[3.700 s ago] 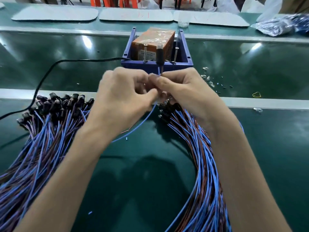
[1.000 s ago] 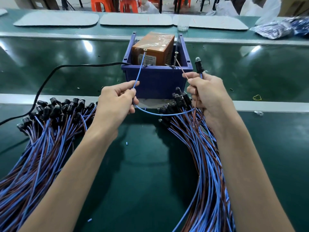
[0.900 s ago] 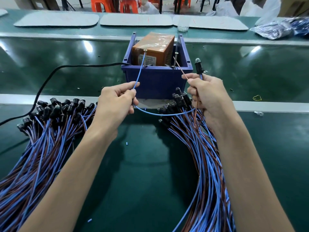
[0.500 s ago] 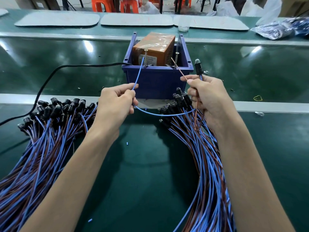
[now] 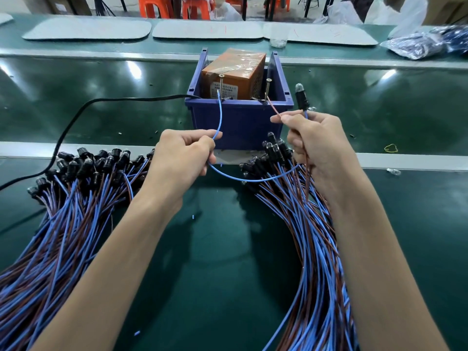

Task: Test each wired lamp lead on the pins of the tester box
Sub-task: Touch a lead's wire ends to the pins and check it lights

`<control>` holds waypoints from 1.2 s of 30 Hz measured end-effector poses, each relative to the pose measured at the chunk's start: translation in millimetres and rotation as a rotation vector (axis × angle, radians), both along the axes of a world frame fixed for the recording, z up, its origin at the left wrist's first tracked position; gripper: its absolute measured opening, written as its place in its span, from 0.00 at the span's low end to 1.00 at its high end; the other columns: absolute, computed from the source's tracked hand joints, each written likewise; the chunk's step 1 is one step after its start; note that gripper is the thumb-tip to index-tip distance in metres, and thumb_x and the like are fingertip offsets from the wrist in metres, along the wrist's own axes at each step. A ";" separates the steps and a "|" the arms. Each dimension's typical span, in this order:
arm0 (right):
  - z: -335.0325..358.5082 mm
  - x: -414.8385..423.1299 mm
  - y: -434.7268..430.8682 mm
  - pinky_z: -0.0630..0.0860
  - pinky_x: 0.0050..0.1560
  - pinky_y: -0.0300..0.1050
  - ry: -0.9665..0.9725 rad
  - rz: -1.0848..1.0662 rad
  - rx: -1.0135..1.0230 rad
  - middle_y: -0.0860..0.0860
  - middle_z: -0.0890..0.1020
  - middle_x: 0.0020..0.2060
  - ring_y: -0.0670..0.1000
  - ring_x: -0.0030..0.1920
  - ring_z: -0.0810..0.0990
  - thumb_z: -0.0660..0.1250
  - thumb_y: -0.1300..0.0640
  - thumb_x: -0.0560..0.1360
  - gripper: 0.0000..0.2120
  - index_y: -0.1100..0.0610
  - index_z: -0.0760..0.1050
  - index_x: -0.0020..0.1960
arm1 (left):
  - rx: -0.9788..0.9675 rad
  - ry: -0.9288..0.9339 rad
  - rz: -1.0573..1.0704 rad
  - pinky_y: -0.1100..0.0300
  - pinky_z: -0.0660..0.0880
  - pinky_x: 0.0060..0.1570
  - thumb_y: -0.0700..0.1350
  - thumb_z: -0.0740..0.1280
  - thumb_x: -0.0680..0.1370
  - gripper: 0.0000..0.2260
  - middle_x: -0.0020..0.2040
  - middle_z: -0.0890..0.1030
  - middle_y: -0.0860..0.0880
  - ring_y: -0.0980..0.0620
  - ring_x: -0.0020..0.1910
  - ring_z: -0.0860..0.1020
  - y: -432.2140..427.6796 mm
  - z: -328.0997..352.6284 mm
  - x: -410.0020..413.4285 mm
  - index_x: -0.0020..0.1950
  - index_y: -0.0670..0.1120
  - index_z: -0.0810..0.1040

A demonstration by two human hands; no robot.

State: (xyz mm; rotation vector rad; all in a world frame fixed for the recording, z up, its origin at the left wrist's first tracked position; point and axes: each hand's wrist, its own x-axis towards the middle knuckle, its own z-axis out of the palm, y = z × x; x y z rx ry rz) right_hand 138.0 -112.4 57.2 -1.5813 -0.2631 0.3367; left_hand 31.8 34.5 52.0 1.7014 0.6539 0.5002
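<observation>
Thumb and forefinger of left hand (image 5: pixel 182 158) pinch blue wire (image 5: pixel 220 115), whose tip reaches left pin (image 5: pixel 221 83) inside blue bin (image 5: pixel 240 122). Right hand (image 5: pixel 316 148) pinches brown wire (image 5: pixel 274 109), tip at right pin (image 5: pixel 268 88), and holds black lamp (image 5: pixel 301 97) upright just right of bin. Orange box (image 5: pixel 233 69) sits in bin. Wire bundles lie front-left (image 5: pixel 76 198) and front-right (image 5: pixel 304 224) of bin; black cable (image 5: pixel 76 117) leaves bin's left side.

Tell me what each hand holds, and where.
Left hand pinches the lead's blue wire short of its tip. Right hand pinches the brown wire near its tip and grips the wires just below the lamp.
</observation>
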 end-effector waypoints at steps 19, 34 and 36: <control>4.1 -3.8 -2.3 0.53 0.21 0.36 -0.042 0.057 0.073 0.45 0.62 0.19 0.43 0.21 0.56 0.64 0.64 0.76 0.08 0.60 0.81 0.40 | 0.007 0.023 -0.050 0.72 0.63 0.22 0.35 0.62 0.76 0.14 0.20 0.72 0.56 0.60 0.19 0.67 -8.8 5.9 -3.4 0.40 0.50 0.82; 6.6 -6.6 -3.2 0.53 0.23 0.37 -0.028 0.081 0.063 0.47 0.63 0.20 0.45 0.22 0.57 0.65 0.64 0.75 0.06 0.66 0.79 0.46 | 0.013 0.043 -0.066 0.71 0.68 0.25 0.35 0.63 0.76 0.13 0.26 0.79 0.54 0.59 0.19 0.67 -8.6 7.5 -5.1 0.36 0.48 0.81; 7.9 -7.7 -3.4 0.55 0.21 0.34 -0.044 0.082 0.055 0.47 0.65 0.18 0.44 0.20 0.59 0.65 0.64 0.75 0.06 0.66 0.80 0.44 | -0.001 0.037 -0.098 0.71 0.69 0.25 0.35 0.63 0.77 0.12 0.24 0.77 0.54 0.59 0.19 0.68 -9.5 8.1 -5.4 0.40 0.49 0.81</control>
